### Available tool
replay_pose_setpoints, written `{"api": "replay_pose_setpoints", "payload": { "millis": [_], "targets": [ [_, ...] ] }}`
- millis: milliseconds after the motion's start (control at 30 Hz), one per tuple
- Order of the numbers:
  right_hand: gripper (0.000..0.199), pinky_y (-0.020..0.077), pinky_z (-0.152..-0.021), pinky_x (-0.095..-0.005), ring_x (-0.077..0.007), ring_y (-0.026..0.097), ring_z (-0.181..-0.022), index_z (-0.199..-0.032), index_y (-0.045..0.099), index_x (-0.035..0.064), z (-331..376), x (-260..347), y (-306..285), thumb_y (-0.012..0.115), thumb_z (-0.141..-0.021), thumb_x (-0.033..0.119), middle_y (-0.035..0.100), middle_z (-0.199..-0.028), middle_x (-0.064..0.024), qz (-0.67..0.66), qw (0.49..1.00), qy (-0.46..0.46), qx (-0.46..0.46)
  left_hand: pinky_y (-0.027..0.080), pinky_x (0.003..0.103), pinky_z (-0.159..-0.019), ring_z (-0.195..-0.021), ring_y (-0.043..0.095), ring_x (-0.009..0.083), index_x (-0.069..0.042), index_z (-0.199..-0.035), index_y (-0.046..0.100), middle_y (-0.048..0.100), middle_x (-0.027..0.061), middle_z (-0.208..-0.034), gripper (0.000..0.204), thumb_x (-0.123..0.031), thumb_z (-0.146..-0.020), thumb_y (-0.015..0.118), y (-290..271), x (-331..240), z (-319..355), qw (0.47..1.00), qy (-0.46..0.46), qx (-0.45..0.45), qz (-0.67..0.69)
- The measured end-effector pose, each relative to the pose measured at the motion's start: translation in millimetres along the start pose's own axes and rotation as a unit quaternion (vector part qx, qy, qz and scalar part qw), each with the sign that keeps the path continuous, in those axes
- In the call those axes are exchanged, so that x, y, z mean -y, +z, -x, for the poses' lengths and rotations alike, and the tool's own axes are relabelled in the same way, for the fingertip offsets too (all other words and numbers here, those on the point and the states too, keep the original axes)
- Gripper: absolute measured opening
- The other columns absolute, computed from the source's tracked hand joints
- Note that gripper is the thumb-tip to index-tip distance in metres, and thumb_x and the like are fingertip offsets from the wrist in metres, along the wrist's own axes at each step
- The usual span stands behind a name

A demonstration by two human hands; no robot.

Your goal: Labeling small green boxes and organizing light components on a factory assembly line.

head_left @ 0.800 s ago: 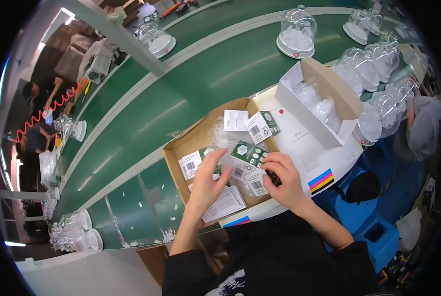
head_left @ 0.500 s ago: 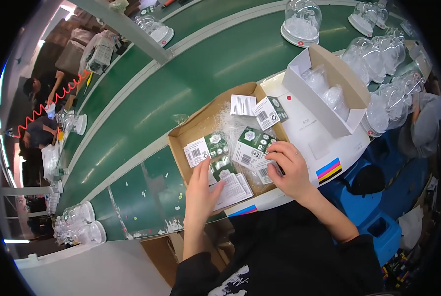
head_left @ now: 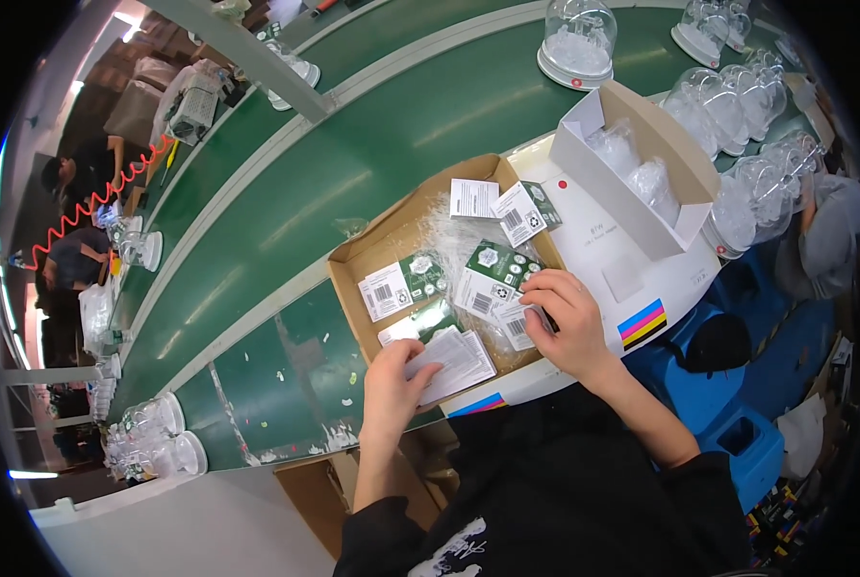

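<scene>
1. The left hand (head_left: 392,385) is nearest to the white leaflets (head_left: 457,363), thumb over their left end; I cannot tell if it pinches them.
2. They lie rightward of it, in the tray (head_left: 346,306), long axis slanting away to the right.
3. The right hand (head_left: 567,325), farther, touches green-white cards (head_left: 497,262); its grip is unclear.
4. Beyond stands a white box (head_left: 611,213).

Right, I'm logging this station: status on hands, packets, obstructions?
Left hand at white leaflets; right hand at green-and-white packets; both grips unclear. Crinkled plastic beside packets.
</scene>
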State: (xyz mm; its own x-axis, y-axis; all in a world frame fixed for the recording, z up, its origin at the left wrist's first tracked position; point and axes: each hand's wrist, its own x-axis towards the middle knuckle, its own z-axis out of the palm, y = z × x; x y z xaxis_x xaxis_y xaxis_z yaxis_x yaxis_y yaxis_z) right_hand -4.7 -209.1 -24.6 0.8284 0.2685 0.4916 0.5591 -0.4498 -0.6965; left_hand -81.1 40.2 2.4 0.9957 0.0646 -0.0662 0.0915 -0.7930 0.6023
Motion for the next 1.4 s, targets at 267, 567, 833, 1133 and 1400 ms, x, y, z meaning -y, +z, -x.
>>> {"api": "replay_pose_setpoints", "payload": {
  "millis": [267, 567, 833, 1133, 1400],
  "targets": [
    [0.015, 0.0491, -0.083, -0.0375, -0.0298, 0.06, -0.096, -0.085, 0.062, 0.0015, -0.1, 0.7, -0.3, 0.064, -0.07, -0.002, 0.064, -0.096, -0.0099, -0.001, 1.0, -0.002, -0.001, 0.051, 0.028, -0.068, -0.075, 0.067, 0.0239, 0.0, -0.102, 0.062, 0.07, 0.0179, -0.092, 0.028, -0.005, -0.077, 0.074, -6.8, -4.2, -3.4, 0.989, -0.096, 0.053, 0.1],
    [0.014, 0.0494, -0.081, -0.0372, -0.0305, 0.06, -0.094, -0.084, 0.062, 0.001, 0.1, 0.3, 2.2, 0.063, -0.071, -0.004, 0.063, -0.095, -0.0111, -0.014, 1.0, 0.001, -0.006, 0.048, 0.033, -0.083, -0.09, 0.063, 0.026, -0.001, -0.09, 0.055, 0.065, 0.0132, -0.099, 0.023, 0.001, -0.075, 0.072, -1.2, 1.2, 0.3, 0.991, 0.06, -0.116, 0.008],
    [0.023, 0.0492, -0.082, -0.0362, -0.0287, 0.061, -0.095, -0.09, 0.063, 0.0019, -3.1, 42.0, -2.5, 0.066, -0.069, -0.006, 0.064, -0.098, -0.0115, -0.095, 0.994, 0.024, -0.052, 0.047, 0.029, -0.053, -0.055, 0.06, 0.0231, -0.002, -0.085, 0.06, 0.066, 0.0082, -0.07, 0.016, -0.004, -0.078, 0.074, -6.7, -18.9, 19.1, 0.967, -0.098, -0.188, 0.141],
    [0.026, 0.0499, -0.069, -0.0349, -0.0234, 0.062, -0.088, -0.08, 0.069, 0.0073, -18.2, 68.2, -30.6, 0.073, -0.058, -0.004, 0.065, -0.09, -0.0044, -0.103, 0.981, -0.166, 0.003, 0.052, 0.026, -0.074, -0.08, 0.069, 0.0213, 0.002, -0.105, 0.064, 0.071, 0.0121, -0.09, 0.029, 0.01, -0.078, 0.058, 11.4, -61.2, 5.6, 0.966, 0.142, -0.059, 0.206],
    [0.026, 0.0453, -0.094, -0.0412, -0.0249, 0.061, -0.105, -0.09, 0.071, 0.0076, 10.9, 70.4, -12.4, 0.077, -0.064, 0.007, 0.066, -0.104, -0.0045, -0.083, 0.987, -0.129, 0.056, 0.037, 0.031, -0.102, -0.118, 0.051, 0.0204, 0.007, -0.137, 0.04, 0.054, 0.0149, -0.128, 0.048, -0.01, -0.093, 0.042, 34.7, -54.2, 24.8, 0.723, -0.027, 0.078, 0.686]
  ]
}}
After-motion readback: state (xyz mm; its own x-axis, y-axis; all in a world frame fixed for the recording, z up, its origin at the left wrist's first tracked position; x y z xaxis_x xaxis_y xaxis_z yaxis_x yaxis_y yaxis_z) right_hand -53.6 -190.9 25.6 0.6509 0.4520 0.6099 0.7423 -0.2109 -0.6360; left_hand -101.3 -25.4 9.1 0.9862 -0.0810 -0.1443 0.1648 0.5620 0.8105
